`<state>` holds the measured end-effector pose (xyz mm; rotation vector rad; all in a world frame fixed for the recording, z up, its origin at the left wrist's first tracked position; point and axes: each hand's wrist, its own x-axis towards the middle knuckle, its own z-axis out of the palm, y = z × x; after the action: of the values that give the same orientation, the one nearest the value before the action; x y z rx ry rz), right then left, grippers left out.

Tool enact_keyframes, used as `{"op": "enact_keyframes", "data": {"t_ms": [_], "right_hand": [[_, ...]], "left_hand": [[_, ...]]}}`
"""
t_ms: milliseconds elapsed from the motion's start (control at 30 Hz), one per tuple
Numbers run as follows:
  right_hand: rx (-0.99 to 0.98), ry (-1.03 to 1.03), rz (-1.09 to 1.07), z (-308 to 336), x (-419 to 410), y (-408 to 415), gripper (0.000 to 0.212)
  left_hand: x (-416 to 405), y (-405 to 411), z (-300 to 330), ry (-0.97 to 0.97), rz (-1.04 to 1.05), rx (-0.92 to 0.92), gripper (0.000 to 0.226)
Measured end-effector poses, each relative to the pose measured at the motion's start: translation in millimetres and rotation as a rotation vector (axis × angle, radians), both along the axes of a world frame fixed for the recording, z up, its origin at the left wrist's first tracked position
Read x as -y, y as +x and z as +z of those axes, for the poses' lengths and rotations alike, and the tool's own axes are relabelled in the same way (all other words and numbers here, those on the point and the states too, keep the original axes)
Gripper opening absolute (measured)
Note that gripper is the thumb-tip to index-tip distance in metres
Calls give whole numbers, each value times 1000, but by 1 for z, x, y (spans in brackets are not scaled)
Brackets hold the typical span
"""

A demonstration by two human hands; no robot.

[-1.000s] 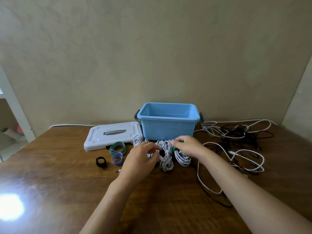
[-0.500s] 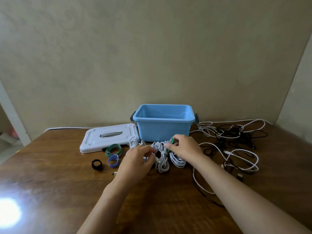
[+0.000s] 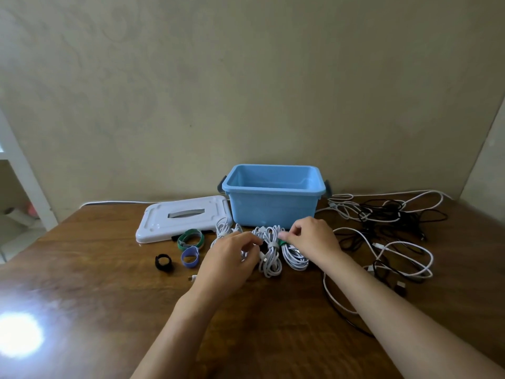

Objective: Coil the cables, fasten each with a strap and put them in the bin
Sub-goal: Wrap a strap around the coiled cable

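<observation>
An empty blue bin (image 3: 273,206) stands at the back of the wooden table. In front of it lie white coiled cables: one with a grey strap (image 3: 270,253), and to its right one with a green strap (image 3: 296,257). My right hand (image 3: 311,237) rests on the green-strapped coil, thumb and forefinger pinching the green strap's end. My left hand (image 3: 232,255) is curled over another white coil (image 3: 224,229) to the left, largely hiding it. Whether it grips the coil is hidden.
The bin's white lid (image 3: 183,217) lies left of the bin. Green (image 3: 190,238), blue (image 3: 190,257) and black (image 3: 163,263) rolled straps sit in front of it. Loose white and black cables (image 3: 382,214) are tangled at the right. A bright glare spot is at lower left.
Both hands stay on the coils. My right hand has shifted slightly left with the green strap pinched. The view has drifted a little.
</observation>
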<state>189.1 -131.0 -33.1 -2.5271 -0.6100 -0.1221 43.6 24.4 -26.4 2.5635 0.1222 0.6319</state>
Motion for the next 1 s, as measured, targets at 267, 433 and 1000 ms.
{"op": "enact_keyframes", "data": {"t_ms": [267,433,1000], "right_hand": [[-356,36,-50,15,-4,3,28],[-482,183,-101,13,-7,4,22],[-276,63,-95,5,-7,-8,26]], "left_hand": [[2,-1,1,1,2,-7,21],[0,-2,2,-3,7,-1,21],[1,2,-2,5,4,12,21]]}}
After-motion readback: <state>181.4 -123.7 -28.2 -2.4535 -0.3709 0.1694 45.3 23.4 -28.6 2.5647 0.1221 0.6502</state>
